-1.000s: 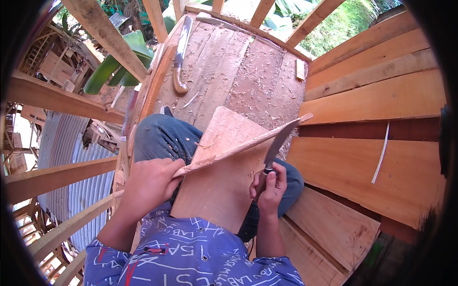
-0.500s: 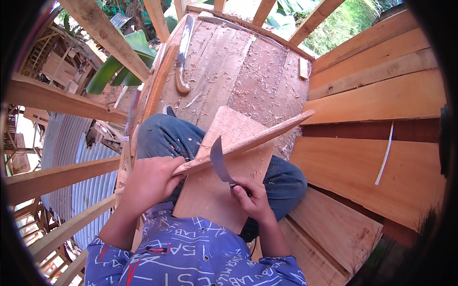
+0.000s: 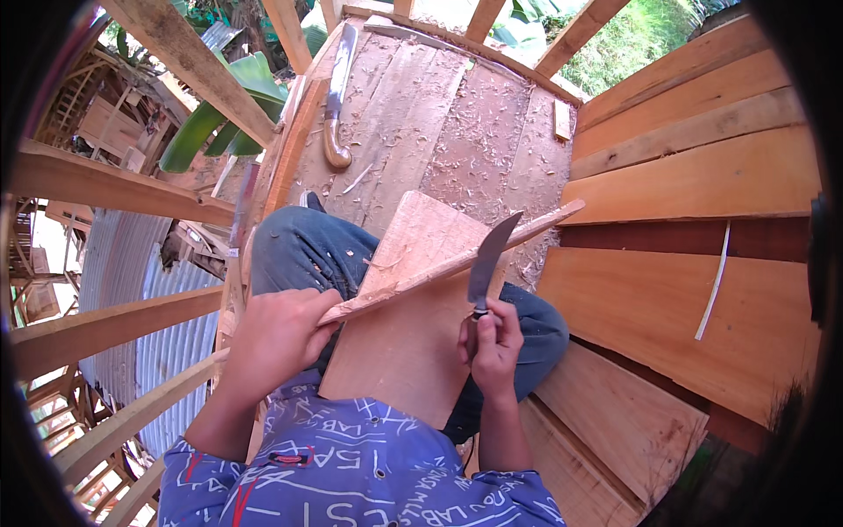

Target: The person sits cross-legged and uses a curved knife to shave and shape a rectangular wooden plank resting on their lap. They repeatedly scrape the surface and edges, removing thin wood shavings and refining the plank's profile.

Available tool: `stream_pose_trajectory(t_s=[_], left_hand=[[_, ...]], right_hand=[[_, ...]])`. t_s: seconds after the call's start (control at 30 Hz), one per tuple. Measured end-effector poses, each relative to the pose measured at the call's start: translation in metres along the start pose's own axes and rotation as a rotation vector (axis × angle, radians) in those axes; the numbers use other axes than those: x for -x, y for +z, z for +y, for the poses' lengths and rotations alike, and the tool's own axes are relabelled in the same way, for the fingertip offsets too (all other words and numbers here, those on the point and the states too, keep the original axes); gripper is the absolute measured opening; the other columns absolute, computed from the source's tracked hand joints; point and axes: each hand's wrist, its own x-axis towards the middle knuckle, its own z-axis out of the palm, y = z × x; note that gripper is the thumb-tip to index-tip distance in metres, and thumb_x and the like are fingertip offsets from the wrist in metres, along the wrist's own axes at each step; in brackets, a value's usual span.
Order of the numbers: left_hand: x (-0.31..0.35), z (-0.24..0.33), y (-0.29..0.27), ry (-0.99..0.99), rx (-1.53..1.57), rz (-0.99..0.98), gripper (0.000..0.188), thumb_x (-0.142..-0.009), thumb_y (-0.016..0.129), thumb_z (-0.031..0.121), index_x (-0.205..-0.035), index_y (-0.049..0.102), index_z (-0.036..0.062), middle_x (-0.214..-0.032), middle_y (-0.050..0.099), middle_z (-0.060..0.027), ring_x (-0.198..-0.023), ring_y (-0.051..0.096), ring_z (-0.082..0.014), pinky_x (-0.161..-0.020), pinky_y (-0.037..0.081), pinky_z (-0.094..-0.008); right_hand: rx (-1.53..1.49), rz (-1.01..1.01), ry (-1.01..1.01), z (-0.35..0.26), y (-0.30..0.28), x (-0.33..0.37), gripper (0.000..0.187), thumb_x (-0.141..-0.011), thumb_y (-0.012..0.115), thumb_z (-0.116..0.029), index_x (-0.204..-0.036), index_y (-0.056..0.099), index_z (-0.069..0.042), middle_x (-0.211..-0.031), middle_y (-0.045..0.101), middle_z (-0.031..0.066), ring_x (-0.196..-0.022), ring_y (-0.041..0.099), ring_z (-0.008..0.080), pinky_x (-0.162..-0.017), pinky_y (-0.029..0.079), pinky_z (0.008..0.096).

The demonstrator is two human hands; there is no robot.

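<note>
My left hand (image 3: 294,329) is closed round the near end of a long, narrow wooden stick (image 3: 413,283). The stick slants up to the right across a wide wooden board (image 3: 399,351) lying over my lap. In my right hand (image 3: 493,347) is a knife (image 3: 492,262) with a broad, curved dark blade, its tip pointing up. The blade overlaps the stick in the view, toward its far end; whether it touches cannot be made out. Most of the knife's handle is hidden by my fingers.
A machete (image 3: 338,105) with a curved wooden handle lies on the plank floor (image 3: 448,140) among wood shavings. Stacked planks (image 3: 667,307) form a wall at the right. Wooden railing bars (image 3: 123,184) stand at the left. A small wood block (image 3: 562,120) sits at the far right.
My right hand has moved right and slightly up, carrying the knife along the stick toward its far end. My left hand keeps its hold, and the stick has barely shifted.
</note>
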Motion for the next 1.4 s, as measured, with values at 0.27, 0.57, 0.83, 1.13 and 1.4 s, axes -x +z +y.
stream_pose_trajectory(t_s=[0.27, 0.57, 0.83, 1.13, 1.4], left_hand=[[-0.002, -0.001, -0.001, 0.009, 0.007, 0.003, 0.021, -0.077, 0.069, 0.015, -0.095, 0.062, 0.0064, -0.080, 0.062, -0.0147, -0.080, 0.062, -0.0365, -0.069, 0.046, -0.0457], [0.001, 0.000, 0.000, -0.003, -0.003, 0.017, 0.022, -0.076, 0.070, 0.015, -0.095, 0.062, 0.0059, -0.082, 0.064, -0.0147, -0.081, 0.062, -0.0372, -0.069, 0.047, -0.0459], [0.001, -0.001, 0.001, -0.021, -0.004, 0.013, 0.021, -0.076, 0.070, 0.016, -0.094, 0.063, 0.0058, -0.082, 0.065, -0.0153, -0.081, 0.063, -0.0373, -0.069, 0.047, -0.0461], [0.001, 0.000, 0.001, -0.006, -0.001, 0.027, 0.022, -0.076, 0.070, 0.017, -0.093, 0.062, 0.0058, -0.081, 0.065, -0.0150, -0.081, 0.063, -0.0374, -0.069, 0.047, -0.0463], [0.001, -0.003, -0.001, 0.023, -0.026, 0.038, 0.019, -0.080, 0.069, 0.019, -0.090, 0.059, 0.0066, -0.078, 0.064, -0.0135, -0.076, 0.063, -0.0353, -0.065, 0.047, -0.0455]], right_hand=[[-0.224, 0.049, 0.043, 0.006, 0.004, 0.006, 0.019, -0.103, 0.046, -0.014, -0.119, 0.048, -0.004, -0.069, 0.052, 0.0070, -0.051, 0.049, 0.0105, -0.041, 0.040, 0.0223], [-0.150, -0.065, 0.026, 0.003, 0.008, 0.007, 0.020, -0.103, 0.046, -0.015, -0.120, 0.049, -0.006, -0.064, 0.050, 0.0060, -0.051, 0.048, 0.0103, -0.041, 0.040, 0.0230], [-0.109, -0.039, -0.038, 0.004, 0.006, 0.003, 0.022, -0.103, 0.047, -0.014, -0.122, 0.050, -0.005, -0.061, 0.047, 0.0036, -0.050, 0.048, 0.0097, -0.041, 0.039, 0.0227], [-0.050, -0.089, -0.066, 0.006, 0.001, -0.006, 0.023, -0.103, 0.047, -0.014, -0.124, 0.050, -0.005, -0.061, 0.050, 0.0040, -0.047, 0.046, 0.0084, -0.041, 0.036, 0.0214], [-0.200, 0.011, 0.012, 0.001, 0.008, -0.011, 0.023, -0.103, 0.047, -0.016, -0.123, 0.048, -0.005, -0.062, 0.049, 0.0041, -0.049, 0.045, 0.0089, -0.041, 0.039, 0.0227]])
